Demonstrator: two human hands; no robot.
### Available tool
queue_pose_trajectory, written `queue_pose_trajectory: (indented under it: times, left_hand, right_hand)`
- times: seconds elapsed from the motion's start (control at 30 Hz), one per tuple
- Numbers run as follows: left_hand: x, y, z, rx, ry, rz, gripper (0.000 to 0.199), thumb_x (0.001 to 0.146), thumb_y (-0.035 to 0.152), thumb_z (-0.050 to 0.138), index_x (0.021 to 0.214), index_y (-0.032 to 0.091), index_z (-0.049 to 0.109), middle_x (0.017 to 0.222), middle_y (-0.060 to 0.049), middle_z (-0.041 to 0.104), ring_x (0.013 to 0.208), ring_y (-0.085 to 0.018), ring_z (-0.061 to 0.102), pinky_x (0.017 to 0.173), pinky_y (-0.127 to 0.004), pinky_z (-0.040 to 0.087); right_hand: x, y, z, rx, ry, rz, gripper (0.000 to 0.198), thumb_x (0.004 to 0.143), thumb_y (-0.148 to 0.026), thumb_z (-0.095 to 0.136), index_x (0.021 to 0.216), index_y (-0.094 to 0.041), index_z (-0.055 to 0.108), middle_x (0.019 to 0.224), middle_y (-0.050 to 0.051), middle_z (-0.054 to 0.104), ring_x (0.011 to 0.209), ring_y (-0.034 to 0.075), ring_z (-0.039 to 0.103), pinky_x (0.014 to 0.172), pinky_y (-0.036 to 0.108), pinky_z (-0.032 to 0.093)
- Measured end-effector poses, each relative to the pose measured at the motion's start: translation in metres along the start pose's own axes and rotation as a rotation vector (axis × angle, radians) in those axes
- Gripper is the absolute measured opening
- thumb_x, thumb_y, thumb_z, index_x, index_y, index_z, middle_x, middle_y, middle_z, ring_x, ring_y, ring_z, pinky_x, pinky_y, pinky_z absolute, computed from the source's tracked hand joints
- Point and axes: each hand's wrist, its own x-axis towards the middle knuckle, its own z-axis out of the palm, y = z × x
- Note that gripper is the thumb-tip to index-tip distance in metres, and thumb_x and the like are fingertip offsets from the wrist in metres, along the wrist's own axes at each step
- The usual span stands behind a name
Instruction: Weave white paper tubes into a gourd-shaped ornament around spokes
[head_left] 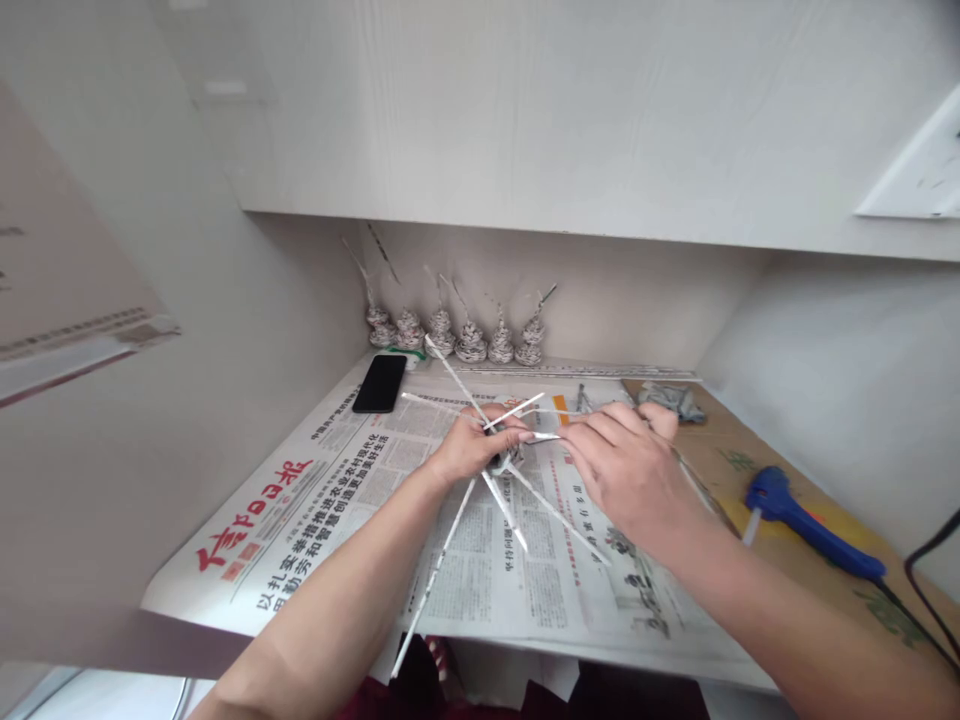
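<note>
1. My left hand pinches a small woven piece, thumb on top; its other fingers are partly hidden.
2. My right hand pinches a thin paper strip between thumb and fingers, just beside the left thumb.
3. The woven piece is above the newspaper, near the middle of the table. Whether it touches the newspaper, I cannot tell. Several printed-paper spokes radiate from it, one reaching past the near edge.
4. A black phone lies at the far left.
5. Six gourd-shaped woven figures stand in a row at the back, with long thin rods lying in front.
6. To my right, a blue glue gun and a crumpled grey cloth lie on a brown board.
</note>
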Motion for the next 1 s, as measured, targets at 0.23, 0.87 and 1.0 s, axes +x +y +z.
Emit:
queue_pose_trajectory:
  times: [0.23, 0.87, 1.0]
  left_hand:
    - [0.001, 0.004, 0.0, 0.004, 0.151, 0.006, 0.024, 0.07, 0.038, 0.074, 0.073, 0.014, 0.071, 0.069, -0.003, 0.068, 0.064, -0.012, 0.059, 0.065, -0.023, 0.046]
    - [0.004, -0.008, 0.001, 0.067, 0.07, 0.048, 0.036, 0.082, 0.046, 0.061, 0.079, 0.013, 0.073, 0.071, -0.005, 0.066, 0.069, -0.014, 0.059, 0.066, -0.024, 0.046]
    - [0.005, -0.009, 0.001, 0.004, 0.112, -0.024, 0.039, 0.081, 0.049, 0.061, 0.081, 0.012, 0.074, 0.07, -0.004, 0.068, 0.066, -0.013, 0.059, 0.065, -0.023, 0.045]
  right_hand:
    - [-0.012, -0.017, 0.006, 0.474, -0.06, 0.235, 0.015, 0.088, -0.029, 0.06, 0.077, -0.021, 0.067, 0.076, 0.0, 0.069, 0.074, 0.016, 0.059, 0.072, 0.032, 0.04]
    - [0.003, -0.024, 0.096, 1.467, 0.297, 1.009, 0.02, 0.066, -0.032, 0.081, 0.072, -0.018, 0.068, 0.067, -0.001, 0.068, 0.064, 0.012, 0.058, 0.063, 0.025, 0.044]
    - [0.004, -0.024, 0.097, 1.465, 0.26, 1.066, 0.026, 0.065, -0.036, 0.081, 0.069, -0.016, 0.065, 0.063, -0.001, 0.064, 0.055, 0.01, 0.052, 0.052, 0.024, 0.038]
